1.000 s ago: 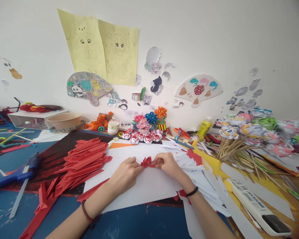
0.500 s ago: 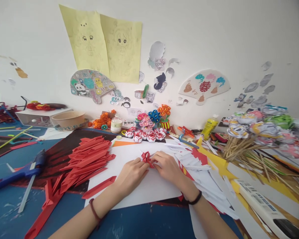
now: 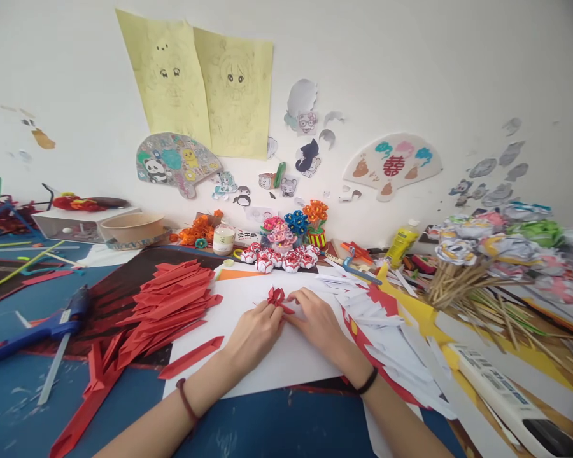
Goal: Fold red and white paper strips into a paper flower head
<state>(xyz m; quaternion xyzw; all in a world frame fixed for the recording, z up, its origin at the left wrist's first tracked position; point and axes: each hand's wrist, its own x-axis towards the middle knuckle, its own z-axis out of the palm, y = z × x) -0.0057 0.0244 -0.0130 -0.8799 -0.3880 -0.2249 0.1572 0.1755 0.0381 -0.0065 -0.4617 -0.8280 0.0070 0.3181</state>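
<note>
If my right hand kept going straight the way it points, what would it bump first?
Most likely the red paper at the fingertips of your left hand. Your right hand looks very close, maybe touching it already; depth is hard to judge.

This is a craft workspace set against a white wall (image 3: 410, 70); whether the room belongs to a home or a school cannot be told. The tabletop (image 3: 253, 423) is crowded with craft supplies: a blue glue gun (image 3: 60, 326), a pile of folded red paper strips (image 3: 172, 305), loose white paper strips (image 3: 405, 356) and a bundle of thin sticks (image 3: 446, 286) topped with crumpled-looking flowers (image 3: 457, 251). Orange flowers (image 3: 316, 210) in a striped pot (image 3: 315, 238) stand behind. Pencil drawings (image 3: 236, 108) on yellow paper, decorated fans (image 3: 172, 159) and cut-out cartoon figures (image 3: 308, 159) cover the wall.
</note>
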